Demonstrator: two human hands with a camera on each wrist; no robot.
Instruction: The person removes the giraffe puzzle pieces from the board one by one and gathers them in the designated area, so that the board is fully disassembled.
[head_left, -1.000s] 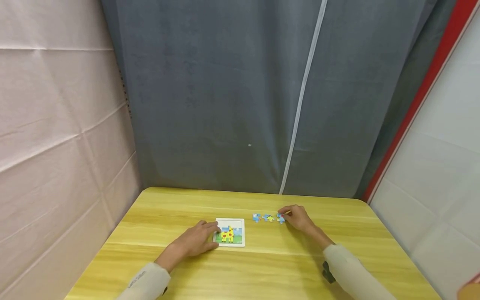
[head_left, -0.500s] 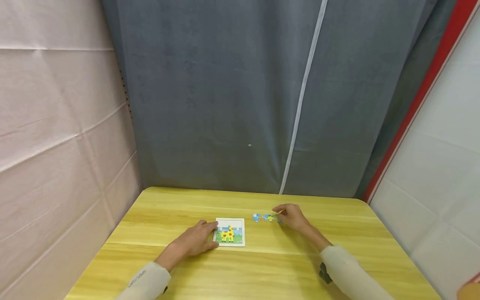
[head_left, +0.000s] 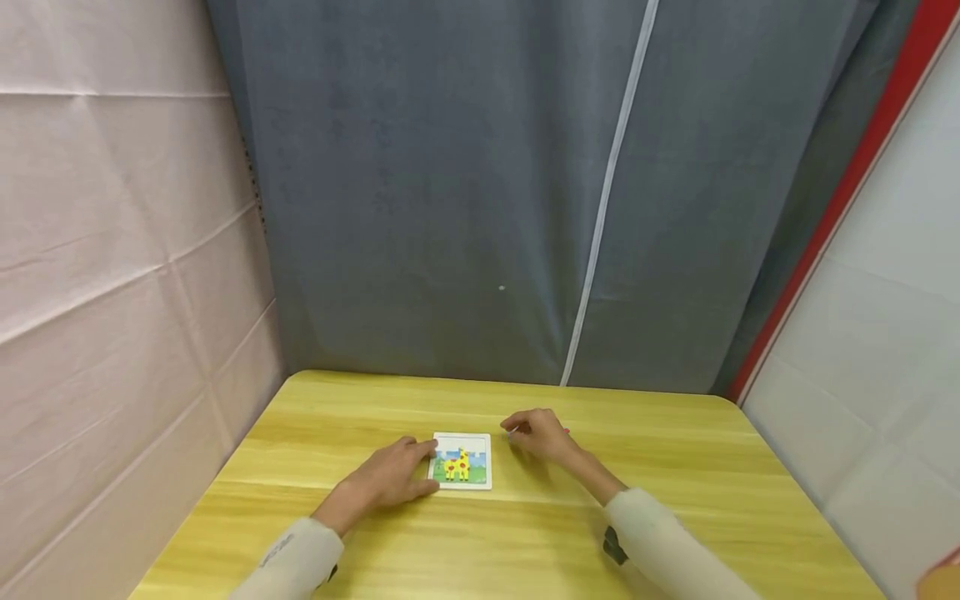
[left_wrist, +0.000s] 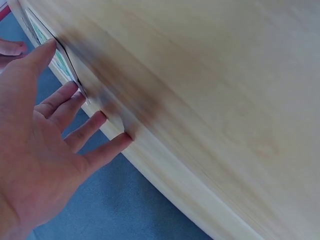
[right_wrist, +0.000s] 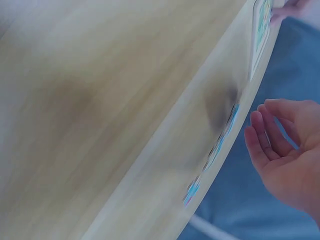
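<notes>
Left hand [head_left: 390,479] at puzzle board [head_left: 462,460] edge

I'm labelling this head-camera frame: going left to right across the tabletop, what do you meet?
Left sleeve → left hand → puzzle board with the giraffe picture → right hand → right sleeve.
</notes>
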